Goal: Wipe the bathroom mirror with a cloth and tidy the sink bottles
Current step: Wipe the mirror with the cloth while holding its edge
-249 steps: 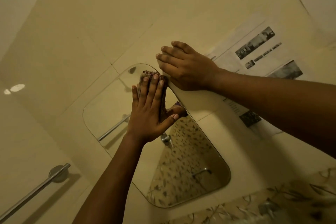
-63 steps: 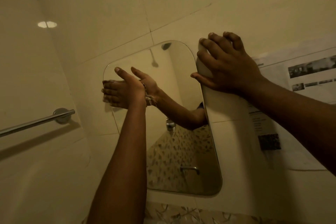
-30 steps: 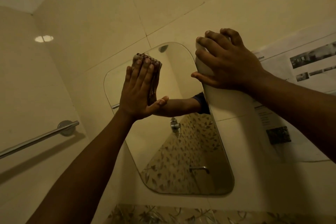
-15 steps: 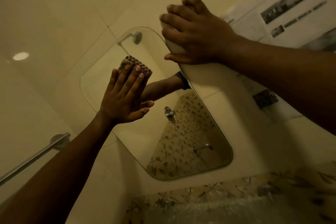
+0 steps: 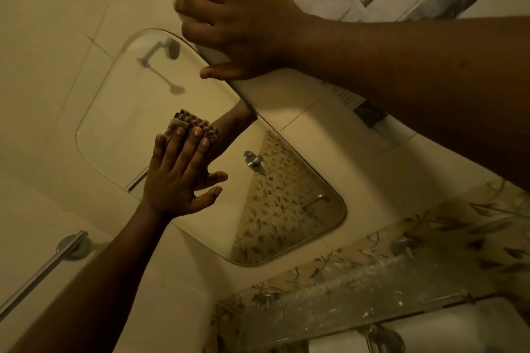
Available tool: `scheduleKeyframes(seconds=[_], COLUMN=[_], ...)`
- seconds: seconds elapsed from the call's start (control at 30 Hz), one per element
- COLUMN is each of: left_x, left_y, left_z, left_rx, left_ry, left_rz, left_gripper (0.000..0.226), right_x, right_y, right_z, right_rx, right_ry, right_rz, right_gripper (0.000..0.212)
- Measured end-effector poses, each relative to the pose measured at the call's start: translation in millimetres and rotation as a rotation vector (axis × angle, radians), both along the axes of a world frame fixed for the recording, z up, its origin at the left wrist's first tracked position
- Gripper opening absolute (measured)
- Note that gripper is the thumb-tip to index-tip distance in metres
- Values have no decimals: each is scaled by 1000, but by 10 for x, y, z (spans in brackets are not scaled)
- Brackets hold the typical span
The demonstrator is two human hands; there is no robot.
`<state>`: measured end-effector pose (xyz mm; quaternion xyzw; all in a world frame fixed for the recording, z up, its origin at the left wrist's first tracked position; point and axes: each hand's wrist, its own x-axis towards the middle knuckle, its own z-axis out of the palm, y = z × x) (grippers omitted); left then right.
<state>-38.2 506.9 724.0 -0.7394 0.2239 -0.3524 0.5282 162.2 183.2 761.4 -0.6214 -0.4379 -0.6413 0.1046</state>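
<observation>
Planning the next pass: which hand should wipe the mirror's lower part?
Left, probably. The left hand presses the brown ribbed cloth flat on the rounded wall mirror; the right hand grips its top edge, without cloth.

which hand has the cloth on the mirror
The left hand: it presses the ribbed cloth flat against the mirror. The right hand holds no cloth and only grips the mirror's upper edge.

Glossy glass mirror (image 5: 129, 111), knobbly woven cloth (image 5: 195, 124), glazed wall tiles (image 5: 57, 8), brushed-metal rail (image 5: 43, 272)
</observation>
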Motion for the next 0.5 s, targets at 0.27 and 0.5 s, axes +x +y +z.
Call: scheduleKeyframes(seconds=[0.27, 0.5], left_x=[-32, -36], left_y=[-65, -103], left_z=[-154, -313], left_rx=[16, 2], left_ry=[33, 41], left_rz=[12, 15], left_gripper=[104, 102], right_x=[-10, -13], right_y=[-10, -26], right_z=[9, 20], right_rx=[-5, 8], right_ry=[-10, -10], right_rz=[3, 10], right_gripper=[73, 74])
